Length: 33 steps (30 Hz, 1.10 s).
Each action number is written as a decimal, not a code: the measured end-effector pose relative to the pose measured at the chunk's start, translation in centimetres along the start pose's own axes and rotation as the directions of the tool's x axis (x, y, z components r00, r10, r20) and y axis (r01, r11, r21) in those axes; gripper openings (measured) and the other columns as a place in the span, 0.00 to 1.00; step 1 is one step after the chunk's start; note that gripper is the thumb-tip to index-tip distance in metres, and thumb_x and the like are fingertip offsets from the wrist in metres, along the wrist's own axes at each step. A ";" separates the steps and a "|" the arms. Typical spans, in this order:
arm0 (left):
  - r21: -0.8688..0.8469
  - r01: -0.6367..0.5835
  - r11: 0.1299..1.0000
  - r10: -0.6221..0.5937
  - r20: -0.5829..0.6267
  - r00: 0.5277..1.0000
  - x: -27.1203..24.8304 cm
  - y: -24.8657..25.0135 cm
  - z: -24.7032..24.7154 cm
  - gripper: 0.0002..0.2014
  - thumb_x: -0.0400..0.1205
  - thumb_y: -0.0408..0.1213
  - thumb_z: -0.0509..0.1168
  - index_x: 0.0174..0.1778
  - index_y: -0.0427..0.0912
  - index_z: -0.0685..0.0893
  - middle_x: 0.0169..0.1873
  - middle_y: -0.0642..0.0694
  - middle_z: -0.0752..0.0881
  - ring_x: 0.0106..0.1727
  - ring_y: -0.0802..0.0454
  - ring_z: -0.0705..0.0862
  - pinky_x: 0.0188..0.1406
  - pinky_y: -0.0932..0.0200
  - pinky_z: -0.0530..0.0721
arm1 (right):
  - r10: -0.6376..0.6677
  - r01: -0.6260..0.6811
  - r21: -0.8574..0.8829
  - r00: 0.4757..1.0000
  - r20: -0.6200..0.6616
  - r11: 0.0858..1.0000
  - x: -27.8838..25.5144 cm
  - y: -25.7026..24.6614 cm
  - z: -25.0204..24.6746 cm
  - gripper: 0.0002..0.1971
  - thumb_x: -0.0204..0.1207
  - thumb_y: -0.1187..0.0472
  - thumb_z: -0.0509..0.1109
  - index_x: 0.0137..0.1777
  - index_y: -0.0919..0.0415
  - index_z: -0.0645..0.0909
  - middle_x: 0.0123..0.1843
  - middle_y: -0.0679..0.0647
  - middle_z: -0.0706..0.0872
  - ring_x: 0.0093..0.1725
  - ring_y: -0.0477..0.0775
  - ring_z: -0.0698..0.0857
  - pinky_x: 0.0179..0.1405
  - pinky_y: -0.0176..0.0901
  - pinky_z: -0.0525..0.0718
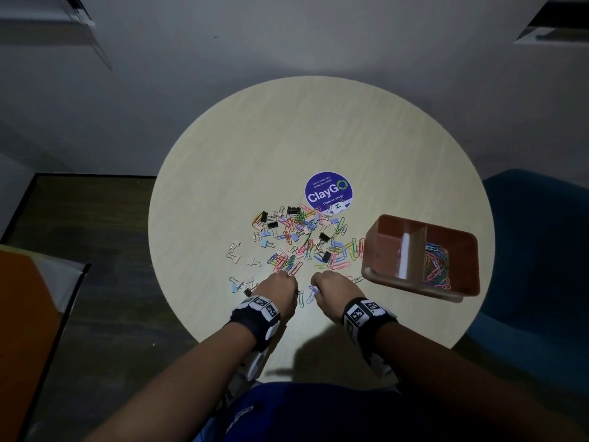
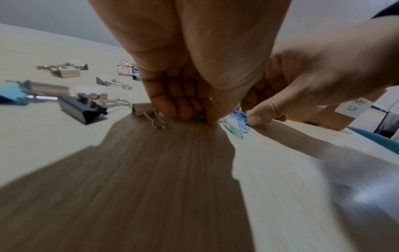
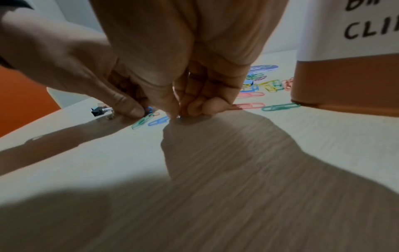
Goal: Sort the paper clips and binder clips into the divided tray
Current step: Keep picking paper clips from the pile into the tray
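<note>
Head view: both hands work near the round table's (image 1: 223, 148) near edge; the scattered clips (image 1: 299, 237) lie mid-table, the divided tray (image 1: 471, 250) by the right edge, the far half bare. Left wrist view: the left hand (image 2: 185, 88) is curled, fingertips on the tabletop, whether it grasps anything unclear. Right wrist view: the right hand (image 3: 194, 76) pinches a blue paper clip (image 3: 158, 120).

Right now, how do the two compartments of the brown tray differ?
The right compartment holds a heap of coloured paper clips; the left compartment shows no clips, only bare floor. A white strip lies against the divider on the left compartment's side; the right compartment shows none. Both sit in the same brown tray, split by one divider.
</note>
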<state>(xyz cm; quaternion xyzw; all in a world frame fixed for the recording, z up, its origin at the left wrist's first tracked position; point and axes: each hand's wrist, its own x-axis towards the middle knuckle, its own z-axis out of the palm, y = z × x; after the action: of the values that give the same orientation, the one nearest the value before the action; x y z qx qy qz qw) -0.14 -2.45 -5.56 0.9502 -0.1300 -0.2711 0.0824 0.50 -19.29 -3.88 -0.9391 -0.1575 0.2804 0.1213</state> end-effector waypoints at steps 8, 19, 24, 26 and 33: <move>-0.085 -0.007 0.996 0.004 -0.035 0.999 -0.1 -0.1 0.1 0.09 0.80 0.37 0.61 0.54 0.40 0.80 0.50 0.40 0.83 0.50 0.41 0.83 0.46 0.50 0.84 | -0.036 0.035 -0.013 0.999 -0.037 0.999 0.4 -0.3 0.0 0.08 0.78 0.64 0.62 0.54 0.62 0.81 0.55 0.60 0.78 0.55 0.64 0.81 0.48 0.52 0.81; -0.233 -0.094 0.968 0.082 -0.062 0.995 -1.4 -1.3 -0.4 0.13 0.81 0.41 0.60 0.61 0.57 0.80 0.51 0.50 0.87 0.51 0.46 0.85 0.48 0.50 0.86 | -0.128 0.127 0.106 0.992 0.005 0.986 -0.9 0.0 -0.7 0.07 0.78 0.61 0.62 0.49 0.55 0.81 0.49 0.57 0.86 0.50 0.62 0.82 0.42 0.48 0.77; -0.026 -0.186 0.982 0.184 -0.060 0.981 -0.9 -0.6 0.3 0.13 0.83 0.40 0.58 0.59 0.54 0.84 0.48 0.46 0.84 0.51 0.44 0.84 0.39 0.55 0.80 | -0.195 0.197 -0.013 0.977 0.091 0.980 -0.6 -0.2 0.2 0.14 0.82 0.60 0.61 0.64 0.58 0.81 0.57 0.60 0.83 0.60 0.63 0.80 0.55 0.54 0.80; 0.032 -0.185 0.982 0.186 -0.064 0.980 -0.7 -0.4 0.4 0.13 0.83 0.37 0.58 0.58 0.51 0.85 0.48 0.46 0.84 0.51 0.44 0.84 0.38 0.56 0.78 | -0.199 0.205 -0.065 0.976 0.087 0.977 -0.5 -0.2 0.3 0.13 0.83 0.59 0.60 0.62 0.60 0.82 0.57 0.61 0.83 0.60 0.64 0.80 0.53 0.53 0.79; 0.152 -0.184 0.971 0.191 -0.036 0.981 -0.7 0.3 0.7 0.10 0.83 0.36 0.58 0.53 0.42 0.84 0.50 0.43 0.83 0.51 0.43 0.82 0.43 0.52 0.79 | -0.179 0.189 -0.145 0.981 0.078 0.971 -0.7 -0.3 0.2 0.12 0.84 0.59 0.60 0.57 0.64 0.81 0.57 0.63 0.81 0.59 0.65 0.79 0.52 0.55 0.80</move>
<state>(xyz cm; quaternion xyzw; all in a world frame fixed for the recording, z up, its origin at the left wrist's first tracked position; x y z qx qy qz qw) -1.14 -2.58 -5.80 0.9437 -0.2367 -0.2277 0.0399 -0.24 -19.30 -3.56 -0.9175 -0.2686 0.2850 0.0697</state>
